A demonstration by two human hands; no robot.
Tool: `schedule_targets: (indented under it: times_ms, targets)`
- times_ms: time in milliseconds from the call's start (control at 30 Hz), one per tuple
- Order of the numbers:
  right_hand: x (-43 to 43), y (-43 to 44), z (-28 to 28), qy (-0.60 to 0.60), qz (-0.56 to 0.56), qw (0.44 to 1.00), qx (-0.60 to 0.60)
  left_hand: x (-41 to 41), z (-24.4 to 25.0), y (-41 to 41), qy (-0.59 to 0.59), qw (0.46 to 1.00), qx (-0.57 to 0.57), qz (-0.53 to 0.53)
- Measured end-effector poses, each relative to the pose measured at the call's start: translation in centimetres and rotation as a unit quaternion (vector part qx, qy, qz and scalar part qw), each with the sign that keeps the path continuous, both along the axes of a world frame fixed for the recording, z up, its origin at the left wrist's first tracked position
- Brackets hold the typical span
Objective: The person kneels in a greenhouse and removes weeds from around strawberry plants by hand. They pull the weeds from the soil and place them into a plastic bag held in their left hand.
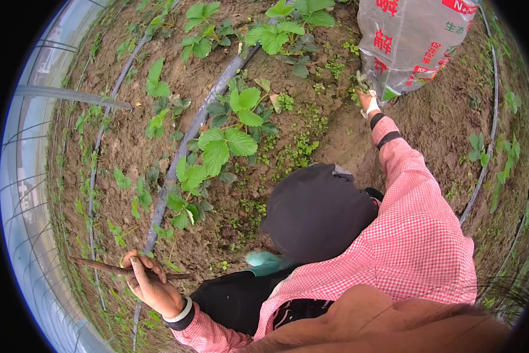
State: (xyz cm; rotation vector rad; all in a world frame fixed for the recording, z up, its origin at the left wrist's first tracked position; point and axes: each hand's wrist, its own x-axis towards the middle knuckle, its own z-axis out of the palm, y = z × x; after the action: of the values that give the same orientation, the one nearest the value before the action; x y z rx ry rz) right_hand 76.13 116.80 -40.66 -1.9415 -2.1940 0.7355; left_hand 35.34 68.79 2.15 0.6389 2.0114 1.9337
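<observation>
My left hand [147, 282], at the lower left, grips a thin brown stick [101, 266] between thumb and fingers, above the end of a grey irrigation hose [205, 108]. My right hand [365, 99], with white wrapping at its wrist, is stretched forward and closed around pulled green weeds [359, 84]. It is beside the lower corner of a translucent plastic sack [405, 48] with red printing; some fingers are hidden. Strawberry plants [229, 143] with broad toothed leaves grow along the hose. Small weeds [302, 145] spread over the soil between the plants and my knee.
My dark-clad knee [322, 212] and a teal boot [264, 260] are on the soil below. Thinner hoses [97, 145] [489, 132] run along plant rows on both sides. A greenhouse film wall [26, 176] with thin ribs curves along the left, and a flat strip [74, 96] juts from it.
</observation>
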Motion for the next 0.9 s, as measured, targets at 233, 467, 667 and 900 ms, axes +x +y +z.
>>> schedule_targets:
  times_ms: [233, 467, 667, 900]
  targets:
    - [-3.5, 3.1, 0.6, -0.154, 0.139, 0.934, 0.292, 0.1, 0.0, 0.3, -0.019, 1.000, 0.015, -0.006]
    - [-8.1, 6.1, -0.1, -0.269, 0.117, 0.903, 0.313, 0.5, 0.5, -0.3, -0.013, 0.999, 0.032, -0.008]
    - [-6.3, 2.5, 1.5, -0.222, 0.096, 0.920, 0.308, 0.7, 0.8, -0.4, -0.001, 0.999, 0.040, -0.016]
    - [-10.5, 4.8, 5.2, -0.200, 0.233, 0.862, 0.403, 1.3, 0.8, 0.2, -0.012, 0.999, 0.038, -0.027]
